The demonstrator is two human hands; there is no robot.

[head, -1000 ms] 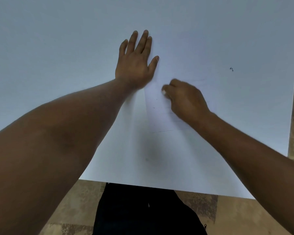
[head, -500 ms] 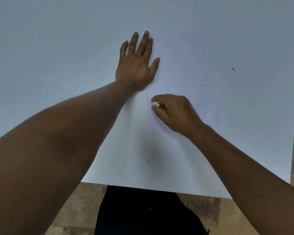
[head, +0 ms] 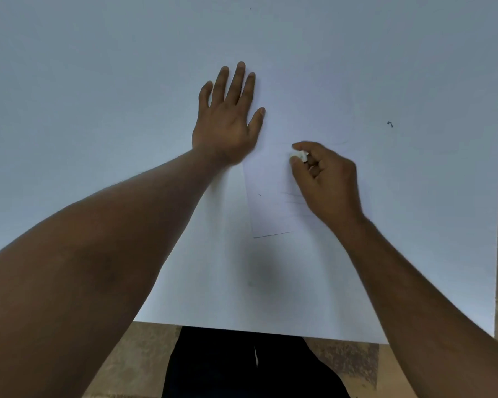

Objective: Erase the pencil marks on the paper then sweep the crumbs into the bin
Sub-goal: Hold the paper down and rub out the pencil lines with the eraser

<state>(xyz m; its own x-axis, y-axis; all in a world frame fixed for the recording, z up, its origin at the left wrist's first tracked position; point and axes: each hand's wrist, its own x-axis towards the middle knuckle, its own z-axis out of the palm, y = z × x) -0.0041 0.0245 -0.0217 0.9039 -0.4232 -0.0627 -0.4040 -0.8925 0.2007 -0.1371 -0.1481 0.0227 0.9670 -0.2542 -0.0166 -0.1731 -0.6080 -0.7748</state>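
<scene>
White rectangular paper sheet: lies on the white tabletop, faint pencil lines remaining near its lower part. Left hand: flat, fingers spread, pinning the sheet's left edge. Right hand: pinching a small white eraser against the sheet. Erasing judged unfinished; sweeping not begun (no bin in view).
</scene>
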